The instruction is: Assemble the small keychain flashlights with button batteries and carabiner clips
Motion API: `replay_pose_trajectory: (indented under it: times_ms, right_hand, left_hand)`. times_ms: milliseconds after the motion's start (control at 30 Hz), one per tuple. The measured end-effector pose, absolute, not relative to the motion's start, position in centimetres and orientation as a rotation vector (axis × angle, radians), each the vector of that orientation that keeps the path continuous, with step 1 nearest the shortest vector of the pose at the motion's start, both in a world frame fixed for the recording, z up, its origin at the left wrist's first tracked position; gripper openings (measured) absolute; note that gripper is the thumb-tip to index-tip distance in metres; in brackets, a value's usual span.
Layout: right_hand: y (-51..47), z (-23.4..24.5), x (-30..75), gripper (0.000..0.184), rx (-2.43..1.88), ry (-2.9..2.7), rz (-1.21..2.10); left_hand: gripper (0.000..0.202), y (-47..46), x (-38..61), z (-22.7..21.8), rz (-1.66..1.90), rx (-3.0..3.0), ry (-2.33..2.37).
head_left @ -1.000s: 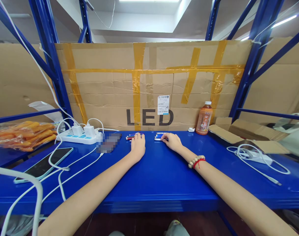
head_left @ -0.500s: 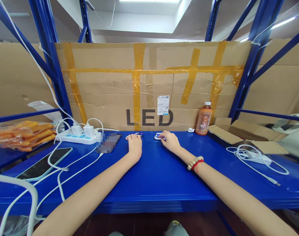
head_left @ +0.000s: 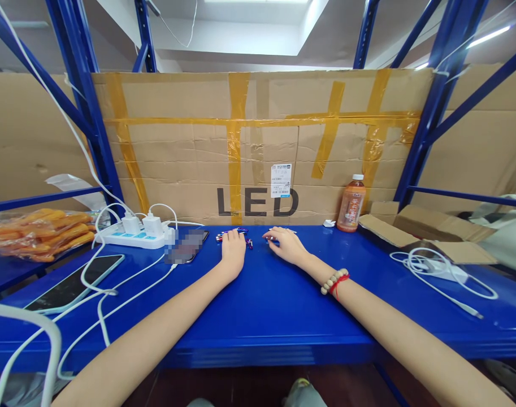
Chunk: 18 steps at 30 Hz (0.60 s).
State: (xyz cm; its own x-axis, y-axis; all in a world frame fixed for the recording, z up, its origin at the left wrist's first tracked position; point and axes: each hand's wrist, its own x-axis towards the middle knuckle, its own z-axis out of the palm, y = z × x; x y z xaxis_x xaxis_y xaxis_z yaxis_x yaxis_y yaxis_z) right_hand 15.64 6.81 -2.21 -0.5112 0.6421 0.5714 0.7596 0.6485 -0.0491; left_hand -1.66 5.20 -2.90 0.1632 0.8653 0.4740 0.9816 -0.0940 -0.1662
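My left hand (head_left: 233,251) rests over several thin pens (head_left: 219,238) on the blue shelf surface, its fingers stretched forward on top of them. More pen ends (head_left: 250,244), reddish and purple, stick out to the right of that hand. My right hand (head_left: 288,246) lies a short way to the right, thumb and fingertips bent round a slim dark-red pen (head_left: 272,238). A white pen-like piece (head_left: 292,230) shows just behind its knuckles. The palm sides of both hands are hidden. A bead bracelet (head_left: 334,281) with a red cord circles my right wrist.
Left of the hands are a phone (head_left: 190,247), a power strip (head_left: 134,237), a larger phone (head_left: 77,282) and loose white cables. To the right stand a drink bottle (head_left: 351,204), crumpled paper (head_left: 329,224), an open carton (head_left: 427,226) and a coiled cable (head_left: 446,271). Cardboard (head_left: 190,169) closes the back.
Pens by my left hand are more spread out, with some now showing on its right. The white-and-blue pens by my right fingertips are largely out of sight; a dark-red one shows there.
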Motion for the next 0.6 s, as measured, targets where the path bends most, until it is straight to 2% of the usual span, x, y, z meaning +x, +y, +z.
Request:
replay_pose_trajectory:
  times_ms: [167,333,600]
  right_hand:
    - [7.14,-2.63,15.41,0.025,-0.98,-2.414,-0.251]
    - [7.53,-2.9,15.46,0.021,-0.954,-2.497,-0.224]
    - [7.46,-3.02,15.32,0.02,-1.086,-2.459,-0.245]
  left_hand:
    - [0.025,4.96,-1.34,-2.64,-0.371,-2.264,-1.5]
    - [0.018,4.69,-1.14,-2.33,-0.423,-2.447,-1.361]
    - [0.024,4.86,-0.61,-2.75,-0.659,-2.462,-1.599]
